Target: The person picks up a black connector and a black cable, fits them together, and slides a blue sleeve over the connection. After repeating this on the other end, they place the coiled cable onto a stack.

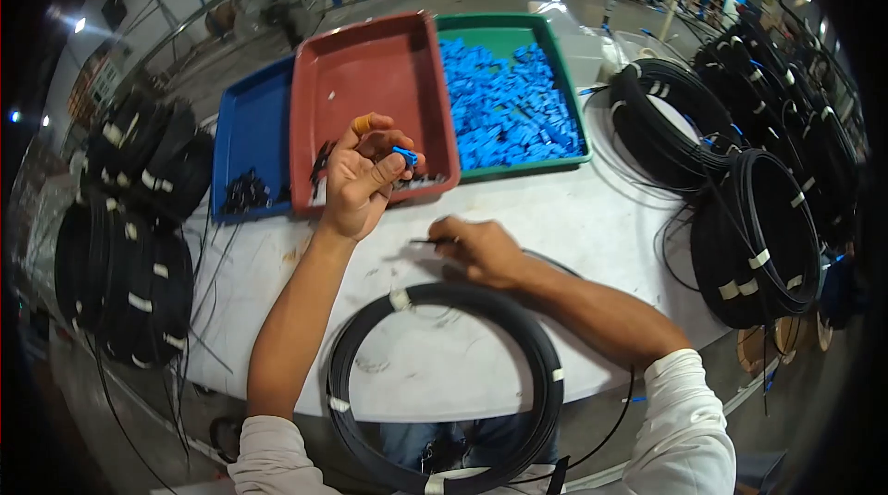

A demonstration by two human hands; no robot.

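Raised over the front of the red tray [365,60], my left hand [363,179] pinches a small blue connector [405,155] between thumb and fingers. A yellow band wraps one of its fingertips. Lower and to the right, my right hand [481,250] is closed on the end of a black cable [424,241], whose tip points left above the white table. That cable runs back behind the right wrist. In front of both hands lies a coil of black cable [444,293], bound with white tape and overhanging the near table edge.
A green tray [575,139] full of blue connectors [509,106] stands behind my right hand. Left of the red tray is a blue tray [250,134] with small black pieces [245,191]. Stacked cable coils flank the white table [610,217] at left [125,278] and right [754,236].
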